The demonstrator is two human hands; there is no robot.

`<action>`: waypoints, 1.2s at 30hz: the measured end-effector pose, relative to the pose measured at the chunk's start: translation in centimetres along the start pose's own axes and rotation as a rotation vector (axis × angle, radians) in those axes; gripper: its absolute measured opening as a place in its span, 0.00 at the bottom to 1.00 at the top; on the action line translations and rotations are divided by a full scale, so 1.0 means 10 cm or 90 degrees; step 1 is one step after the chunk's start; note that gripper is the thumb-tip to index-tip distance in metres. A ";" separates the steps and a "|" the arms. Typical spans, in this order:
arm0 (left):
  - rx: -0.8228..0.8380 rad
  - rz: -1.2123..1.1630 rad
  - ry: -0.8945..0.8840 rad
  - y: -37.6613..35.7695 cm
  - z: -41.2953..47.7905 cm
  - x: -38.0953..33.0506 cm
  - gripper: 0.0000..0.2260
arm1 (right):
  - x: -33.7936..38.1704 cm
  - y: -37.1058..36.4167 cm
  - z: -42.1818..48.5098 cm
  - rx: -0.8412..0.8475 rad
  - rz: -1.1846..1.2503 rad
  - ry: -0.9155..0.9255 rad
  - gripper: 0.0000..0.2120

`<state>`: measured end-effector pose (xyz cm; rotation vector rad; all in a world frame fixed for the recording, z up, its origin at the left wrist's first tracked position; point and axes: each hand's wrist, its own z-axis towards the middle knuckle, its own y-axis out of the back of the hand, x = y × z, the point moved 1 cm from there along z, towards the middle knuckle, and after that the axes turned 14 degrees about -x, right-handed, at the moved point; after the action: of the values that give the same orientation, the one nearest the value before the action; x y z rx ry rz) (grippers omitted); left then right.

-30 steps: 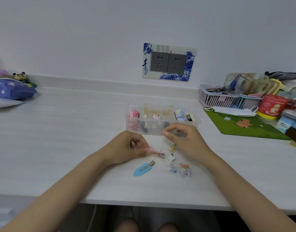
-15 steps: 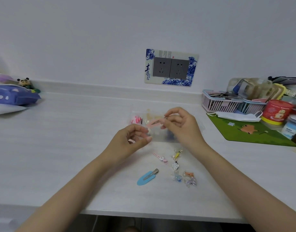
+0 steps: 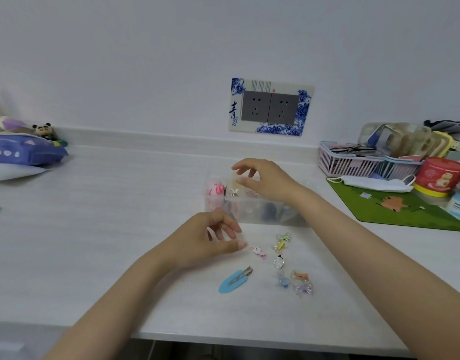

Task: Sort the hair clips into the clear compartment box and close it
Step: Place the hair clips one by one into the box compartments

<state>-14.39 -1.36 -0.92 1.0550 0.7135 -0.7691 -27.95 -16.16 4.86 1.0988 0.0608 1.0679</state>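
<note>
The clear compartment box [image 3: 252, 216] stands open mid-table with clips in several cells, a pink one [image 3: 215, 189] at its left end. My right hand [image 3: 265, 181] hovers over its back row, thumb and forefinger apart, with no clip visible between them. My left hand [image 3: 208, 242] is low in front of the box, fingers loosely curled, thumb tip at the end of a small pink-and-white clip [image 3: 258, 251] on the table. Loose nearby lie a blue flat clip [image 3: 234, 281], a yellow-green clip [image 3: 282, 241], a clear flower clip [image 3: 278, 262] and several tiny ones [image 3: 300, 283].
A green mat [image 3: 395, 209] with a face mask [image 3: 374, 183], pink baskets [image 3: 353, 162], a red tub [image 3: 439, 175] and jars crowd the right. A purple pouch [image 3: 21, 152] and a panda figure [image 3: 43, 129] sit far left. The table edge [image 3: 223, 339] runs close to me.
My right hand carried a long pink clip from in front of the box to over its back row; the clip no longer shows in its fingers. My left hand dropped to the pink-and-white clip.
</note>
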 end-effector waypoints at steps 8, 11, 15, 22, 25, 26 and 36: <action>0.168 0.187 0.002 0.02 -0.08 -0.07 0.14 | 0.11 0.11 -0.62 -0.094 0.168 0.033 0.08; 0.160 0.170 0.002 0.03 -0.06 -0.06 0.11 | 0.06 0.11 -0.81 -0.090 0.202 -0.003 0.06; 0.137 0.122 0.014 0.03 -0.07 -0.06 0.07 | 0.06 0.11 -0.93 -0.118 0.246 -0.034 0.05; -0.095 0.007 -0.016 0.06 -0.01 -0.06 0.05 | 0.16 0.03 -1.00 -0.026 0.322 -0.069 0.04; -0.179 -0.071 -0.001 0.05 0.01 -0.09 0.06 | 0.17 0.01 -0.97 -0.047 0.413 -0.104 0.04; -0.192 -0.088 0.002 0.04 0.01 -0.10 0.07 | 0.17 0.00 -0.97 -0.055 0.438 -0.115 0.05; -0.219 -0.044 -0.023 -0.04 0.07 0.03 0.04 | 0.12 0.18 -0.44 -0.225 0.382 -0.118 0.04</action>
<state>-14.43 -2.24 -1.14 0.7064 0.8206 -0.6929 -30.81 -12.20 4.56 0.9032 -0.6183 1.4321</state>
